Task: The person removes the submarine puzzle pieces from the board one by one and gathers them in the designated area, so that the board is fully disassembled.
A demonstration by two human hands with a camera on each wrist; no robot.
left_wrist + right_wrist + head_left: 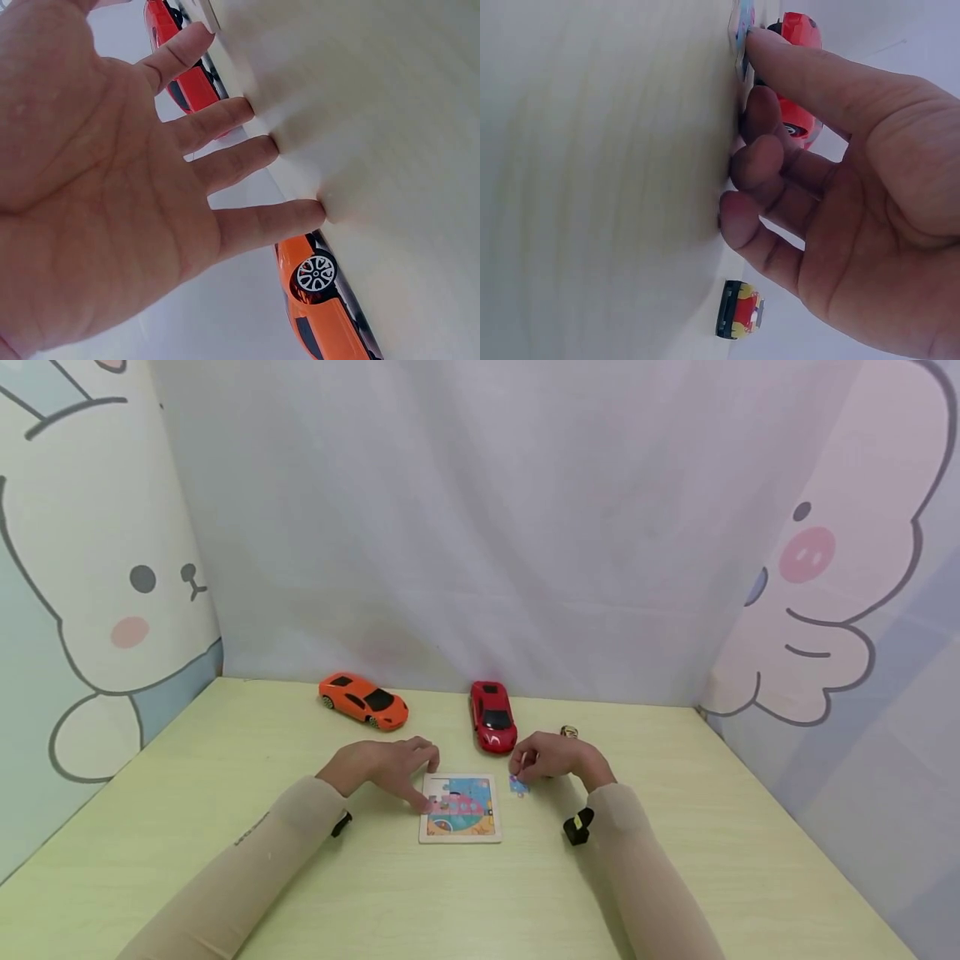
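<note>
While left hand (386, 766) steadies square wooden puzzle (461, 808) (glossy), right hand (553, 758) pinches piece (519, 787)

Table (225, 827) (pale wood): puzzle board (460, 809), cars (363, 700)

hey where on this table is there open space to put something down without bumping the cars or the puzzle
The table is bare left of the puzzle board, below the orange car. The right side is bare too, beyond the right hand. It is crowded mid-table: the red car, a loose puzzle piece, a small toy and the left hand sit close together.
</note>
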